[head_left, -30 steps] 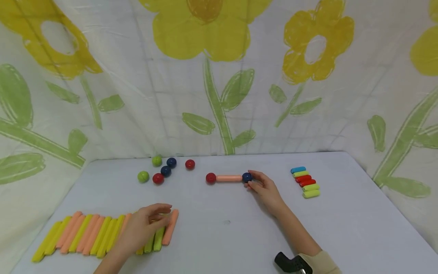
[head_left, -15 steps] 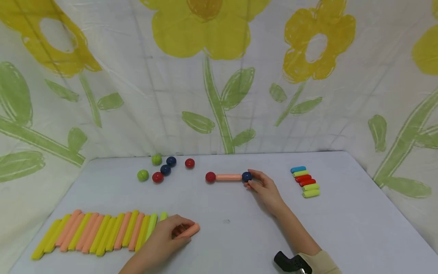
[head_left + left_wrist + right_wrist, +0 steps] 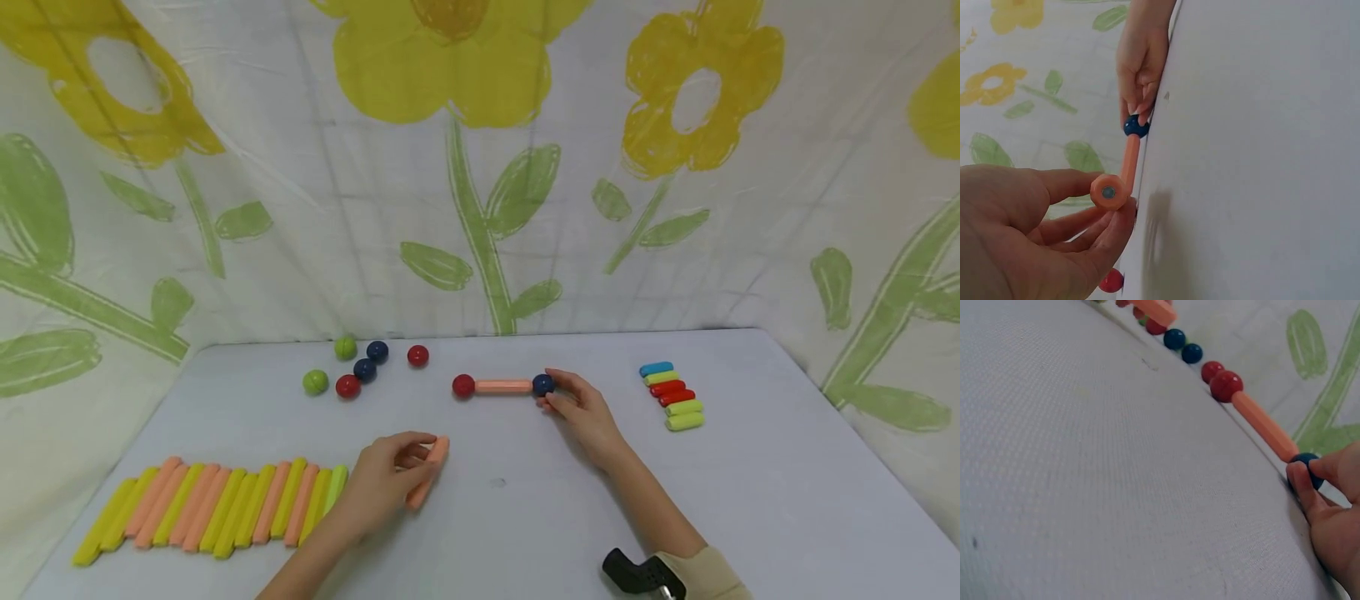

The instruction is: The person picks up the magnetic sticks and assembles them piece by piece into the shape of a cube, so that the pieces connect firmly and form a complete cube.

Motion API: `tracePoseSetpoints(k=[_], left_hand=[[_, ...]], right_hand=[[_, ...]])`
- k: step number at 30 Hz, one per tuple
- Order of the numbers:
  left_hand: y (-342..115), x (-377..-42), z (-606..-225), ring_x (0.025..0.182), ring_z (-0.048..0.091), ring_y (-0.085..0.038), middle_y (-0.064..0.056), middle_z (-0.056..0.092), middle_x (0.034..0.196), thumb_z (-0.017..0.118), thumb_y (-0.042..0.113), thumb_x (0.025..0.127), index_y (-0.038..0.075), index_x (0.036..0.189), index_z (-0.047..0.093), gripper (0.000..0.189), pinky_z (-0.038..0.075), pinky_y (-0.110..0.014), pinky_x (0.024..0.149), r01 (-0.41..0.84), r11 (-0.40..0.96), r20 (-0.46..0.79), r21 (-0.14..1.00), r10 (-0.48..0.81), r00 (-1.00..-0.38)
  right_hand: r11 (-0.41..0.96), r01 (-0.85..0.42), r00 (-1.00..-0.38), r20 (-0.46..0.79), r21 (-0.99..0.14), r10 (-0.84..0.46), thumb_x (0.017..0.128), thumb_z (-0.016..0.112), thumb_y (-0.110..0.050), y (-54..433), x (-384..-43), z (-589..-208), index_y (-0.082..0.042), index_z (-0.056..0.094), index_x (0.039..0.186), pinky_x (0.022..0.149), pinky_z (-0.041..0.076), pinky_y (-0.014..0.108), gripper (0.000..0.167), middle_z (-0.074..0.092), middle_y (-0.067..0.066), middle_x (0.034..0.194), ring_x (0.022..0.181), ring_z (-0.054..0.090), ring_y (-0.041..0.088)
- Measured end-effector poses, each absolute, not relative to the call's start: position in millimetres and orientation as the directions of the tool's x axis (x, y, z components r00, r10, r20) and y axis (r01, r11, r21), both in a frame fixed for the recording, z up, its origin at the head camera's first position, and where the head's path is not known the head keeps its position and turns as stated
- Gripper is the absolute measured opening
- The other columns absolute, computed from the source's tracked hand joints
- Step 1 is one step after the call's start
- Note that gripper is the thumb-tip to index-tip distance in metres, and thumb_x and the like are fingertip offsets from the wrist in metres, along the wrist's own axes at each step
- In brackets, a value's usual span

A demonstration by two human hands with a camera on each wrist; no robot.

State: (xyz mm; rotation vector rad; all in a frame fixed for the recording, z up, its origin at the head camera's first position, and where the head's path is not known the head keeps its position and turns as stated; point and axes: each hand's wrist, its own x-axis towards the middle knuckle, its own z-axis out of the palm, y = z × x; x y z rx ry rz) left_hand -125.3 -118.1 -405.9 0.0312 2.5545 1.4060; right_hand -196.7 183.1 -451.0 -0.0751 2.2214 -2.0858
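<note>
My left hand pinches a peach magnetic stick between thumb and fingers, right of the row of sticks. In the left wrist view, the end of this stick points at the camera and shows a small metal disc. Farther back, my right hand pinches a dark blue ball with thumb and fingertips. That ball sits at the right end of another peach stick, which lies on the table with a red ball at its left end.
Yellow, peach and green sticks lie side by side at the left, partly behind my left forearm. Loose balls, including a red one and a green one, sit at the back left. Short coloured rods lie at the right. A flowered curtain stands behind.
My left hand has taken the peach stick from the row's right end, carried it to the right and turned it more upright in the head view. My right hand stays on the blue ball.
</note>
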Motion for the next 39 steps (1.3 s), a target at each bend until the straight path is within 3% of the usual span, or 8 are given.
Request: tracePoseSetpoints(k=[12, 23, 29, 33, 39], left_hand=[[-85, -167, -412, 0.092, 0.067, -0.021, -0.013, 0.073, 0.108, 0.074, 0.01, 0.098, -0.004, 0.131, 0.069, 0.036, 0.061, -0.029, 0.08, -0.09, 0.506, -0.123, 0.858, 0.033, -0.992], [-71, -185, -427, 0.092, 0.063, -0.023, -0.013, 0.072, 0.106, 0.073, 0.009, 0.099, -0.004, 0.133, 0.069, 0.037, 0.058, -0.028, 0.077, -0.032, 0.511, -0.042, 0.859, 0.008, -0.999], [-72, -186, -430, 0.095, 0.063, -0.024, -0.014, 0.072, 0.112, 0.072, 0.008, 0.099, -0.002, 0.134, 0.069, 0.037, 0.059, -0.031, 0.079, 0.008, 0.507, -0.013, 0.862, 0.038, -0.999], [-74, -185, -433, 0.096, 0.065, -0.025, -0.015, 0.073, 0.114, 0.071, 0.009, 0.1, -0.001, 0.132, 0.071, 0.034, 0.06, -0.035, 0.082, 0.027, 0.522, 0.009, 0.853, 0.036, -0.999], [-78, -184, -436, 0.1, 0.066, -0.025, -0.014, 0.075, 0.119, 0.068, 0.014, 0.104, 0.001, 0.128, 0.074, 0.028, 0.059, -0.043, 0.089, 0.125, 0.536, 0.084, 0.835, 0.1, -0.991]], right_hand=[[0.079, 0.051, -0.996, -0.056, -0.996, -0.073, 0.107, 0.053, 0.004, 184, -198, -455, 0.006, 0.046, 0.154, 0.091, 0.056, 0.015, 0.047, 0.051, 0.029, 0.152, 0.101, 0.07, 0.004], [0.139, 0.0, -1.0, -0.001, -0.99, -0.004, 0.106, 0.06, -0.001, 180, -199, -456, 0.003, 0.054, 0.145, 0.073, 0.052, 0.015, 0.04, 0.058, 0.025, 0.138, 0.08, 0.062, 0.003], [0.267, -0.056, -0.998, 0.06, -0.962, 0.005, 0.105, 0.066, -0.01, 179, -195, -454, -0.003, 0.065, 0.137, 0.061, 0.043, 0.017, 0.033, 0.064, 0.018, 0.13, 0.064, 0.051, 0.004], [0.365, -0.104, -0.994, 0.113, -0.925, 0.001, 0.103, 0.069, -0.013, 179, -193, -453, -0.003, 0.074, 0.119, 0.056, 0.039, 0.019, 0.019, 0.071, 0.013, 0.116, 0.057, 0.046, 0.004], [0.409, -0.131, -0.991, 0.121, -0.903, -0.05, 0.101, 0.072, -0.012, 179, -193, -452, 0.0, 0.076, 0.1, 0.057, 0.044, 0.02, 0.013, 0.069, 0.004, 0.074, 0.061, 0.055, 0.007]])
